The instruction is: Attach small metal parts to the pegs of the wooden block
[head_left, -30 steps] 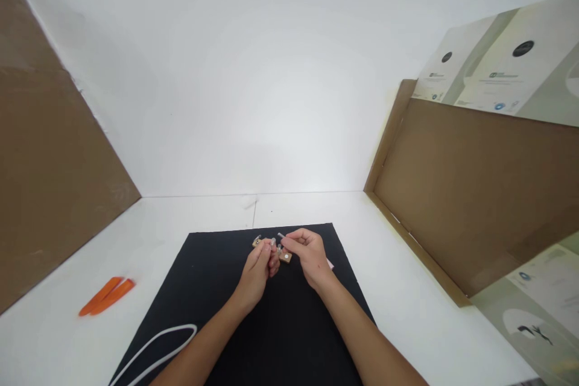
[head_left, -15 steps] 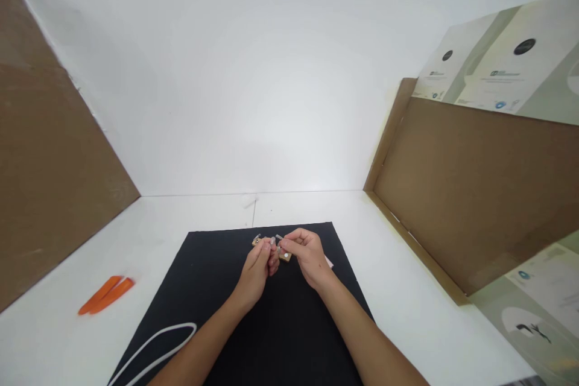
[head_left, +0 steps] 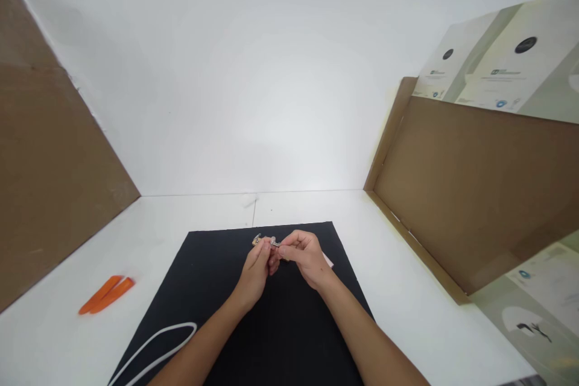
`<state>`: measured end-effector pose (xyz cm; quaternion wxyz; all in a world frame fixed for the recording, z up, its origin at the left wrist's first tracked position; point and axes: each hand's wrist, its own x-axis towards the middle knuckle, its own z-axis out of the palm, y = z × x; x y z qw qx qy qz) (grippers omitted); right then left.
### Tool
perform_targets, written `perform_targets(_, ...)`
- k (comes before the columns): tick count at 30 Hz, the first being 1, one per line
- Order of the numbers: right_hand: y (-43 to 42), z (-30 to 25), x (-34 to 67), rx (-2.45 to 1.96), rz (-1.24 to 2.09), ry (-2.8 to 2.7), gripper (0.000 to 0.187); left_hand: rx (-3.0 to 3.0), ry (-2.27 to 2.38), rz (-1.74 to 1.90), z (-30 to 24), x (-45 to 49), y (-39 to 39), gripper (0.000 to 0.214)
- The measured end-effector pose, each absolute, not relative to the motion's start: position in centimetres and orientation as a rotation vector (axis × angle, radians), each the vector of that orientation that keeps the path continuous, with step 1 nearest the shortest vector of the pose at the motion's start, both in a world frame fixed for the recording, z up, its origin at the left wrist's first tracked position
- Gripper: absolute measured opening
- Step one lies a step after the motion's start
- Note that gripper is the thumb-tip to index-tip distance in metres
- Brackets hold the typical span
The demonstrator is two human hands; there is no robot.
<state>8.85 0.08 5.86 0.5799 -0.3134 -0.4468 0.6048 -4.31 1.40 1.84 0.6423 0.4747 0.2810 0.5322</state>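
My left hand (head_left: 257, 272) and my right hand (head_left: 305, 257) are close together above a black mat (head_left: 289, 338), with fingers pinched. The left fingers hold a small tan block with a metal hook (head_left: 257, 241), which sticks out past the fingertips. A short metal pin (head_left: 274, 243) shows between the two hands, touching the left fingertips. My right fingers are closed around a second small piece, mostly hidden, and the pin seems to belong to it.
Two orange plastic strips (head_left: 106, 295) lie on the white surface (head_left: 398, 271) left of the mat. A white cord loop (head_left: 158, 353) lies on the mat's lower left. A pale pink scrap (head_left: 329, 262) pokes out at the mat's right side. Cardboard panels (head_left: 470, 193) stand at both sides.
My right hand has moved left and closed over the second tan piece, hiding it. The metal pin now sits against the left fingertips.
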Motion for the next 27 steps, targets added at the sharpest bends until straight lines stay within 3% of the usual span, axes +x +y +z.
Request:
perform_targets(13, 1.3, 5.5, 9.5, -0.947, 1.193, -0.814, 0.025, 1.073, 0.648, 1.181, 2.0, -4.3, 1.4, 0.040)
perform_targets(27, 0.2, 5.5, 9.1, -0.655, 1.448, -1.057, 0.021, 1.100, 0.629, 1.202, 2.1, -4.4, 1.2, 0.036)
